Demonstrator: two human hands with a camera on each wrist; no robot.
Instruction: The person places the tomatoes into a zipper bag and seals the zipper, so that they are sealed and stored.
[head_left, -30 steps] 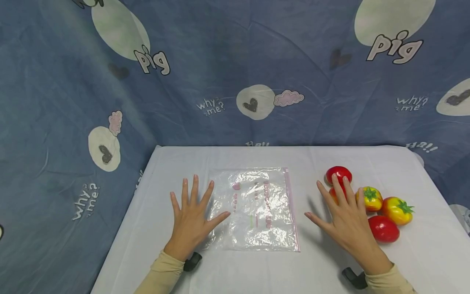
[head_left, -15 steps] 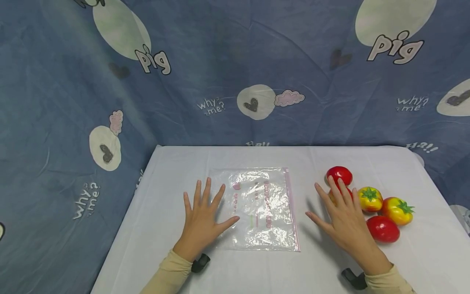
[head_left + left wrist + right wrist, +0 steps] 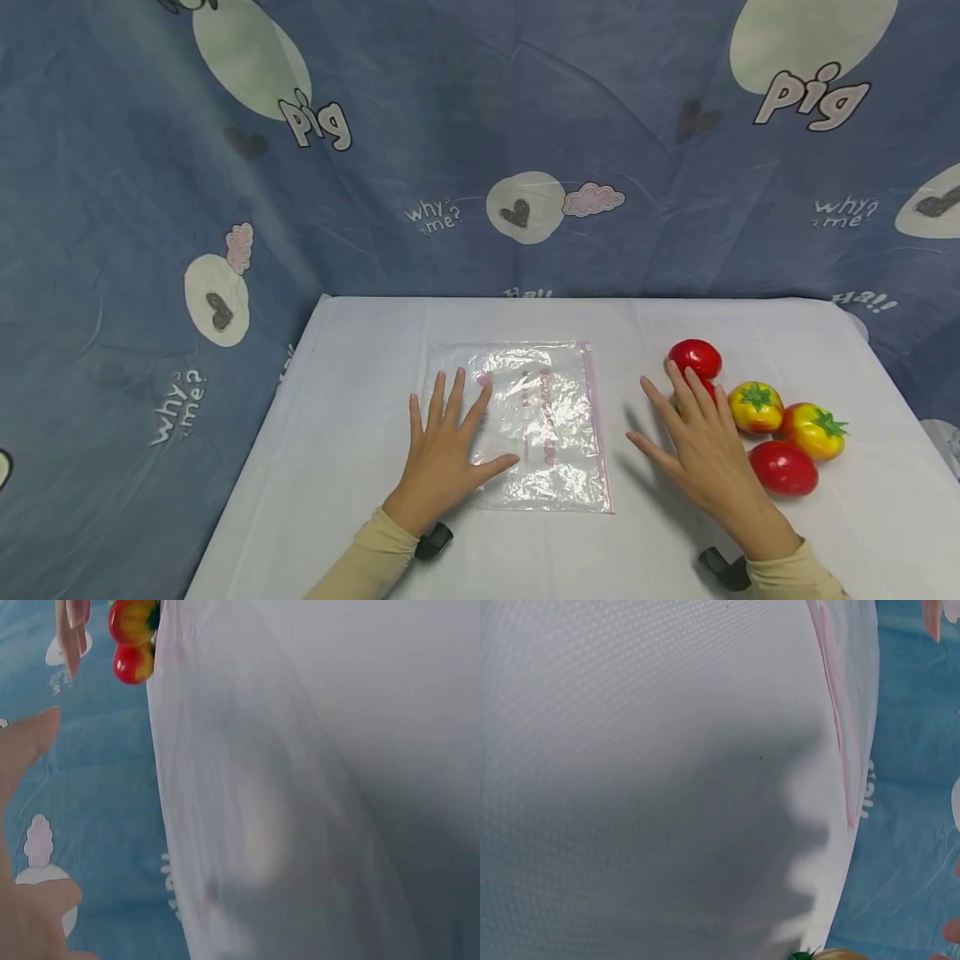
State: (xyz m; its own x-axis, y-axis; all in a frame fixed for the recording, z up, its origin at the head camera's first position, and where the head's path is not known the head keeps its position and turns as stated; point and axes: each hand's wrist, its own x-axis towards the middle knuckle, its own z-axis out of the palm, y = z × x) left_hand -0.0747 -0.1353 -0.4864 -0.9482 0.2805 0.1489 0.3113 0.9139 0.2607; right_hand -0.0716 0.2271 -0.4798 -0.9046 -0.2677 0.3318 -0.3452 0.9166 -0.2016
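A clear plastic zip bag (image 3: pixel 558 425) with pink print and a pink zip edge lies flat at the middle of the table. Over its left part, my left hand (image 3: pixel 446 458) hovers with fingers spread, holding nothing. My right hand (image 3: pixel 708 462), also spread and holding nothing, is above the table between the bag and a group of red and yellow tomatoes. Two yellow-red tomatoes (image 3: pixel 813 431) show green leafy tops. A red tomato (image 3: pixel 783 468) lies in front of them, another red tomato (image 3: pixel 695 358) farther back. My right fingers partly cover one more. In the right wrist view, the bag's zip edge (image 3: pixel 834 705) shows.
A white cloth covers the table (image 3: pixel 360 333). Behind and to the left hangs a blue printed curtain (image 3: pixel 420 125). Each wrist carries a black strap-like mount, such as the left mount (image 3: pixel 433 542).
My left hand has moved rightward, from beside the bag's left edge to over its left part. My right hand has barely shifted. Bag and tomatoes lie as before.
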